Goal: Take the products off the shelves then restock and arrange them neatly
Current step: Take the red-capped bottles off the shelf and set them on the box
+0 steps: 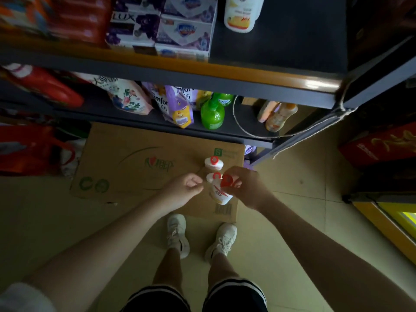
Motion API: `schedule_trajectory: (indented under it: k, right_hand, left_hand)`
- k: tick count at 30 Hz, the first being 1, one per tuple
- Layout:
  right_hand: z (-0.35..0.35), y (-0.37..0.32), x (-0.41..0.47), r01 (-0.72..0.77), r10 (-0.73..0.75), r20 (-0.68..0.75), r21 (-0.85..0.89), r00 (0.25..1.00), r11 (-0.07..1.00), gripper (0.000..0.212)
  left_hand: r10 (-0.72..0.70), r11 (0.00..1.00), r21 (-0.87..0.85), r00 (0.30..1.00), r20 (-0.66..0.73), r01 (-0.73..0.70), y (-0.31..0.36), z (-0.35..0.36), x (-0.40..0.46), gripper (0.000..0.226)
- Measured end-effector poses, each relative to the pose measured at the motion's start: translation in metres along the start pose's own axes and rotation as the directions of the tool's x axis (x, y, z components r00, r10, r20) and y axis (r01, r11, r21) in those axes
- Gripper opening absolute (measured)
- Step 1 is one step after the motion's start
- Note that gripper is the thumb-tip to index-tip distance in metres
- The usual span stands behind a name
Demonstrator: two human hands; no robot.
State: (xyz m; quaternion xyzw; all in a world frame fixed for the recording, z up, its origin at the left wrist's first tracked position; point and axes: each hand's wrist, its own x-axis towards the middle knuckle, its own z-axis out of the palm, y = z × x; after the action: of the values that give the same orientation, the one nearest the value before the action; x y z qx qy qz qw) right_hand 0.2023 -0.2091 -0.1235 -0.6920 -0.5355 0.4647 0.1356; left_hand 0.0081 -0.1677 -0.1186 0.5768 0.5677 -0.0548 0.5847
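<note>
Right hand (244, 188): fingers curled round the red cap of a white bottle (219, 194), which is held tilted above a cardboard box (135, 167) on the floor. Left hand (184, 188): fingers loosely curled just beside the bottle; whether anything is pinched cannot be told. Two more white bottles with red caps (213, 163) are seen standing on the box, just beyond the held one. Behind, a lower shelf (144, 124) carries a green pump bottle (212, 113) and refill pouches (177, 104); soap boxes (184, 32) are stacked on the upper shelf.
</note>
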Motion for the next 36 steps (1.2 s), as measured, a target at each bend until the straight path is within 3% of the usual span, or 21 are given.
schedule_trajectory:
  k: [2,5,12,16,21,25,28,31,34,36]
  right_hand:
    - [0.02,0.011,0.002,0.097,-0.102,-0.044,-0.112,0.994,0.989,0.025]
    - [0.05,0.028,0.012,0.18,-0.182,0.01,-0.228,0.983,0.957,0.019]
    - [0.091,0.046,0.032,0.022,-0.086,-0.119,-0.462,0.989,0.887,0.036]
    - [0.103,0.049,0.032,0.034,-0.14,-0.16,-0.532,0.977,0.846,0.041]
    - [0.084,0.027,0.028,0.044,-0.173,-0.229,-0.478,0.958,0.877,0.032]
    - [0.038,-0.011,0.027,0.051,-0.153,-0.395,-0.257,0.906,0.965,0.023]
    - [-0.003,-0.048,0.03,0.15,-0.188,-0.514,-0.116,0.837,0.982,0.017]
    - [-0.046,-0.09,0.032,0.285,-0.274,-0.591,-0.076,0.758,0.955,0.02]
    - [-0.081,-0.119,0.04,0.313,-0.28,-0.658,-0.07,0.699,0.947,0.015]
    - [-0.099,-0.132,0.05,0.321,-0.265,-0.714,-0.059,0.649,0.945,0.014]
  left_hand:
    - [-0.005,1.0,-0.024,1.0,0.016,0.005,-0.007,-0.006,0.003,0.014]
    - [-0.002,1.0,-0.016,1.0,0.004,0.002,-0.017,-0.015,0.008,0.014]
    - [0.048,0.999,-0.01,0.998,-0.032,-0.049,-0.03,-0.031,0.016,0.012]
    - [0.115,0.993,0.015,0.993,-0.033,-0.115,-0.034,-0.043,0.02,0.016]
    - [0.266,0.962,0.088,0.961,-0.075,-0.26,-0.017,-0.063,0.02,0.015]
    - [0.516,0.851,0.248,0.827,-0.224,-0.464,0.015,-0.084,0.02,0.021]
    - [0.747,0.652,0.487,0.6,-0.285,-0.581,0.047,-0.105,0.023,0.034]
    - [0.857,0.506,0.663,0.405,-0.318,-0.552,0.077,-0.124,0.031,0.042]
    - [0.894,0.411,0.814,0.355,-0.273,-0.41,0.097,-0.139,0.044,0.054]
    - [0.885,0.363,0.88,0.41,-0.222,-0.306,0.107,-0.15,0.056,0.067]
